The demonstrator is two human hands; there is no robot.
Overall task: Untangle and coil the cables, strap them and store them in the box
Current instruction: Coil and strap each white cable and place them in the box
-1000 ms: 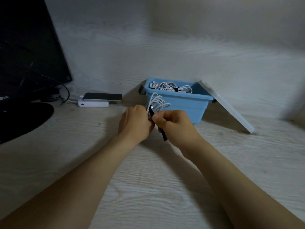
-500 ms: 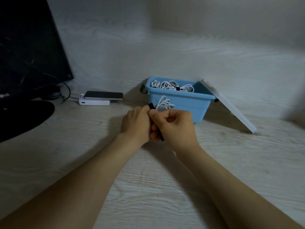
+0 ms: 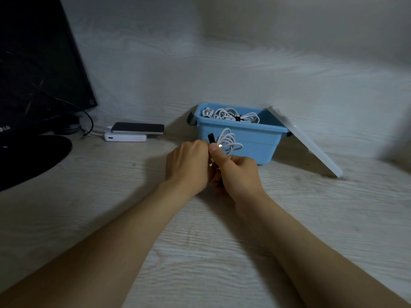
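The worktop (image 3: pixel 311 207) under both hands is pale wood-grain and matt. Just beyond the right hand (image 3: pixel 240 174), the box (image 3: pixel 255 143) is smooth blue plastic with a dull sheen. Its lid (image 3: pixel 311 147), right of that hand, is milky white plastic. The coiled cable (image 3: pixel 229 141) at the right thumb has smooth white sheathing and a bright metal plug tip. The strap (image 3: pixel 211 138) by the left hand (image 3: pixel 189 167) looks matt black. Well left of the hands, the phone (image 3: pixel 138 127) shows glossy dark glass.
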